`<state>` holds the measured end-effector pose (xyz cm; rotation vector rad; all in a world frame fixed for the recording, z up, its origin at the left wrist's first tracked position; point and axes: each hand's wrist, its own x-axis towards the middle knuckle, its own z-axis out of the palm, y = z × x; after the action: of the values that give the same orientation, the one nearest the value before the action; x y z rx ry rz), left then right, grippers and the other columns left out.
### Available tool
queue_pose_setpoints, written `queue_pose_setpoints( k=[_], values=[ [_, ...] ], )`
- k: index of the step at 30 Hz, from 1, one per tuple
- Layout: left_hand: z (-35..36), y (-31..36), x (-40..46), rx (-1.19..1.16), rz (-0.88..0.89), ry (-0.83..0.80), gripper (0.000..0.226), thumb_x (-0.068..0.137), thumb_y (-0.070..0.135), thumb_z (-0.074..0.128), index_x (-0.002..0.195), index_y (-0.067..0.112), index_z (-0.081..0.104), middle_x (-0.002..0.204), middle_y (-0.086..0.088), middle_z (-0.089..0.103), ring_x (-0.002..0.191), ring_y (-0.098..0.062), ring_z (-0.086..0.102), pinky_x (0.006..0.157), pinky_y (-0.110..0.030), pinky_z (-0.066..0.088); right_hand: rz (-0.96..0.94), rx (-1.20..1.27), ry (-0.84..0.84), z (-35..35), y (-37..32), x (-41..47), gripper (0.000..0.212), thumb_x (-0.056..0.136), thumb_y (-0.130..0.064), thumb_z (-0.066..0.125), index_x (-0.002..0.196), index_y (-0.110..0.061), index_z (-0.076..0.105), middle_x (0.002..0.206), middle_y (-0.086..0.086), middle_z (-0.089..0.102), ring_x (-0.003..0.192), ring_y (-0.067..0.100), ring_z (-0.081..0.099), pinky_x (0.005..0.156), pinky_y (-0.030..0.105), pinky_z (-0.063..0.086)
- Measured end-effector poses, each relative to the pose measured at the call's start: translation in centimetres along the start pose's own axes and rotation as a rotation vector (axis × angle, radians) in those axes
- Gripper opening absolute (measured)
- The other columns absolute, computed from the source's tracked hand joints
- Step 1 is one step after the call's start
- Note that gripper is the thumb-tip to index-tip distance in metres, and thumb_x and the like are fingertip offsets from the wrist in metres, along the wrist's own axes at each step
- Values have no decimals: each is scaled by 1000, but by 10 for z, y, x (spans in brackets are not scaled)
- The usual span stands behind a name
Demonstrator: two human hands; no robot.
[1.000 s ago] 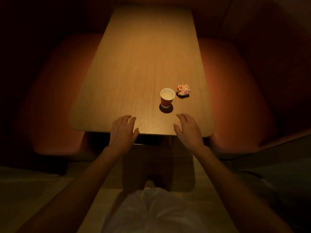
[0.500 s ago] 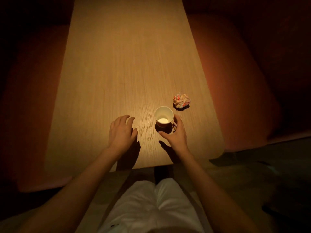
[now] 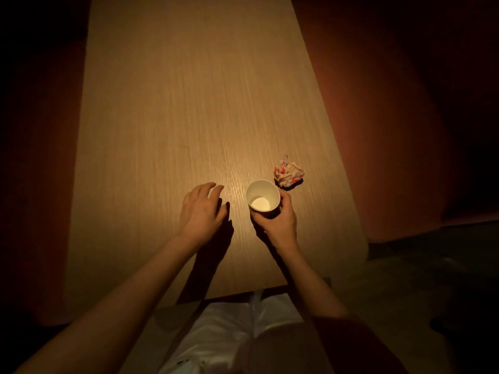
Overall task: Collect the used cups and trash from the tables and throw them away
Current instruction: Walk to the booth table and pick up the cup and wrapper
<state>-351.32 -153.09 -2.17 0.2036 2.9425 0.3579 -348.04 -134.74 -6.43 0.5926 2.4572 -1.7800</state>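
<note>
A small paper cup (image 3: 263, 195), white inside with a dark outer wall, stands upright at the near right of the wooden table (image 3: 189, 103). My right hand (image 3: 278, 222) grips its side, fingers and thumb wrapped around it. Just beyond the cup to the right lies a crumpled wrapper ball (image 3: 288, 174), white with red marks. My left hand (image 3: 201, 210) hovers over the table left of the cup, fingers loosely bent, holding nothing.
Reddish upholstered benches flank the table, one on the right (image 3: 391, 130) and one on the left (image 3: 40, 157), both dim. The table's near edge lies just in front of my white trousers (image 3: 229, 333). Dark floor shows at the lower right.
I have stepped closer to the table. My right hand reached forward and closed around the cup. My left hand moved forward over the tabletop.
</note>
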Motion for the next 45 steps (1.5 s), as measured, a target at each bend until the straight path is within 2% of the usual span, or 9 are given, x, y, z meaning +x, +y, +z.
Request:
queue_pose_setpoints(
  k=[6, 12, 21, 26, 32, 36, 37, 41, 45],
  values=[
    [8, 59, 42, -44, 126, -7, 53, 91, 40, 52, 138, 19, 41, 142, -7, 44, 131, -25, 40, 107, -41, 33, 18, 1, 123, -60, -6, 8, 69, 64, -42, 82, 118, -47, 39, 110, -26, 51, 102, -4, 49, 78, 11, 40],
    [34, 120, 85, -144, 136, -164, 78, 78, 47, 66, 143, 20, 31, 143, -7, 39, 125, -29, 43, 99, -44, 39, 111, 10, 263, -114, 8, 5, 72, 56, -57, 77, 117, -52, 39, 117, -21, 53, 110, 3, 51, 86, 27, 46],
    [56, 132, 114, -165, 192, -146, 58, 83, 30, 64, 134, 13, 43, 134, -8, 47, 116, -31, 49, 84, -42, 48, 194, 41, 340, -138, 32, -16, 79, 60, -29, 87, 128, -30, 46, 124, -10, 53, 119, 13, 50, 102, 47, 46],
    [49, 130, 112, -317, 280, -80, 59, 80, 31, 68, 132, 16, 47, 129, -3, 52, 113, -23, 51, 83, -35, 47, 203, 109, 379, -136, 26, -25, 75, 62, -26, 86, 123, -36, 44, 126, -7, 53, 120, 14, 50, 103, 46, 46],
    [47, 149, 98, -426, 624, -108, 56, 78, 31, 71, 128, 20, 50, 127, 3, 54, 107, -17, 54, 80, -24, 42, 225, 112, 517, -142, 29, -55, 75, 65, -24, 85, 127, -30, 45, 128, -7, 53, 119, 12, 50, 101, 43, 48],
    [47, 174, 70, -463, 737, -183, 56, 77, 26, 73, 127, 19, 52, 123, 1, 55, 102, -17, 56, 79, -29, 49, 271, 106, 657, -153, 38, -89, 74, 64, -25, 86, 121, -42, 41, 114, -29, 49, 108, -3, 48, 86, 9, 43],
    [46, 179, 60, -490, 742, -199, 56, 76, 24, 74, 127, 18, 53, 122, 0, 55, 100, -18, 57, 79, -31, 50, 279, 118, 686, -157, 41, -100, 74, 64, -24, 86, 120, -43, 41, 111, -32, 47, 105, -4, 48, 82, 6, 41],
    [39, 196, 15, -544, 782, -249, 56, 74, 17, 75, 126, 15, 54, 120, -2, 57, 99, -19, 58, 81, -35, 51, 302, 159, 779, -178, 58, -143, 75, 64, -26, 87, 127, -32, 46, 110, -27, 53, 108, 2, 52, 87, 22, 47],
    [45, 214, -46, -568, 792, -282, 54, 74, 13, 76, 125, 12, 56, 118, -3, 58, 98, -19, 59, 82, -33, 51, 297, 180, 863, -204, 82, -197, 71, 65, -27, 86, 122, -39, 45, 111, -24, 55, 104, 0, 56, 82, 18, 46]
  ],
)
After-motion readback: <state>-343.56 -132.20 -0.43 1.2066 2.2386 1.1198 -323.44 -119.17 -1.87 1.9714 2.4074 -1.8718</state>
